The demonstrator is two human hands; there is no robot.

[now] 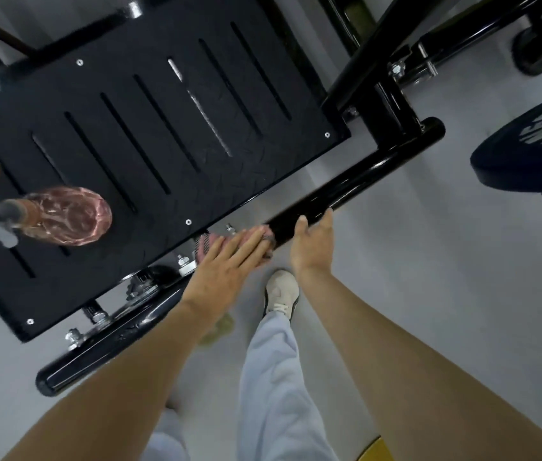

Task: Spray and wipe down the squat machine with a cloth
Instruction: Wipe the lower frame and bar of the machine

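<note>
The squat machine's black slotted footplate [149, 134] fills the upper left, with a glossy black base tube [356, 188] along its near edge. My left hand [226, 264] lies flat with straight fingers on a pink cloth [204, 246], pressing it against the tube. Only the cloth's edges show around the fingers. My right hand [314, 247] rests on the tube just to the right, fingers relaxed and thumb up, holding nothing. A clear pinkish spray bottle [66, 216] stands on the footplate at the left.
Bolts and brackets [183, 264] line the plate's near edge. A dark weight plate [529, 144] lies at the right, and black frame tubes [396, 54] rise at the upper right. My shoe [281, 289] and trouser leg stand on the grey floor below the tube.
</note>
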